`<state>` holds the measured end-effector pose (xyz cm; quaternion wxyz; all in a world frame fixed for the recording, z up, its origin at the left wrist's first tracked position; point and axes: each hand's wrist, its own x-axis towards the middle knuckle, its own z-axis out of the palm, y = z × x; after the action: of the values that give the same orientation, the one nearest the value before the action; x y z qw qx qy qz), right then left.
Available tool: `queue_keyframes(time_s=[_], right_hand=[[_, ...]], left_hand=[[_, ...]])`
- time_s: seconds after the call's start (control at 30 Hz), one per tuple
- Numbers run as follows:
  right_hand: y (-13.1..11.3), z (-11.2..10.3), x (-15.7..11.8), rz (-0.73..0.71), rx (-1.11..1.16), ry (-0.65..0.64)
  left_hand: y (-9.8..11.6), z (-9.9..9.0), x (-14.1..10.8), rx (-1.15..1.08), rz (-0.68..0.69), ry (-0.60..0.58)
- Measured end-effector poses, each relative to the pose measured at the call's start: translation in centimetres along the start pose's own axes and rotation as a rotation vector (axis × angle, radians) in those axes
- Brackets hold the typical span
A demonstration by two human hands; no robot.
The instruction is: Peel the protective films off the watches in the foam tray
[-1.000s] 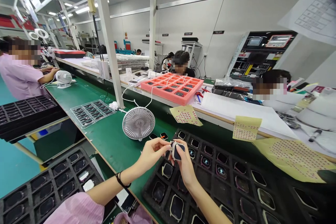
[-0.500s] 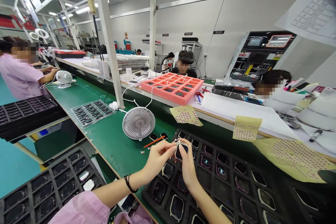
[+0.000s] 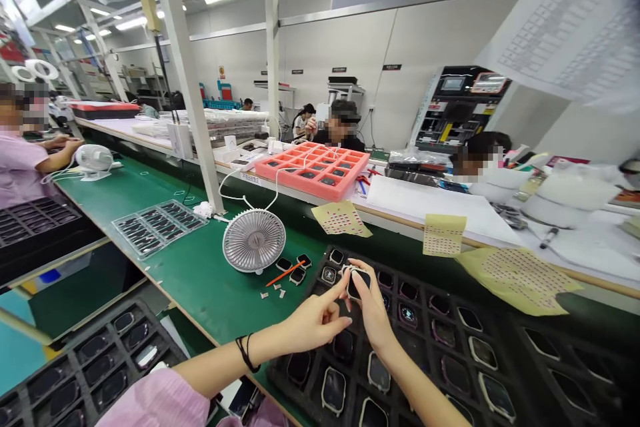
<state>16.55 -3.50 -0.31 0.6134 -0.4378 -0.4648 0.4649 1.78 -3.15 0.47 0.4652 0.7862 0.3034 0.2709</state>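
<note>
My right hand (image 3: 374, 312) holds a watch with a dark screen and a pale case (image 3: 359, 285) above the black foam tray (image 3: 407, 363). The forefinger of my left hand (image 3: 320, 319) reaches the left edge of this watch; its thumb is apart and the other fingers are curled. In the foam tray, many watches lie in separate compartments, and one watch with a lit dial (image 3: 407, 313) lies right of my right hand. An orange stick (image 3: 285, 273) rests by several dark watch pieces on the green table, with small pale pieces (image 3: 283, 293) below it.
A white fan (image 3: 254, 240) stands on the green table (image 3: 200, 280), near a clear tray of dark parts (image 3: 159, 225). Another black tray (image 3: 95, 367) is at lower left. A pink foam tray (image 3: 313, 170) lies on the raised shelf. Other people sit beyond the shelf and at far left.
My left thumb has come away from the watch, leaving the forefinger extended at its edge. The view has shifted to the right. Another dark watch piece now shows by the orange stick.
</note>
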Motion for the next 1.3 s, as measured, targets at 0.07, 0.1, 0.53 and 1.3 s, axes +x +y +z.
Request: queue_keyframes(time_s=[0.07, 0.1, 0.53, 1.3], right_hand=[[0.6, -2.0, 0.3, 0.002, -0.074, 0.033], [1.0, -3.1, 0.4, -0.007, -0.114, 0.063], [4.5, -10.4, -0.4, -0.127, -0.338, 0.204], [2.7, -12.8, -2.2, 0.385, 0.261, -0.068]], left_hand=[[0.3, 0.7, 1.2, 0.26, 0.072, 0.057], [0.3, 1.2, 2.0, 0.347, 0.121, 0.097], [-2.0, 9.2, 11.1, 0.705, 0.24, 0.019], [-3.8, 7.7, 10.5, 0.226, 0.44, -0.164]])
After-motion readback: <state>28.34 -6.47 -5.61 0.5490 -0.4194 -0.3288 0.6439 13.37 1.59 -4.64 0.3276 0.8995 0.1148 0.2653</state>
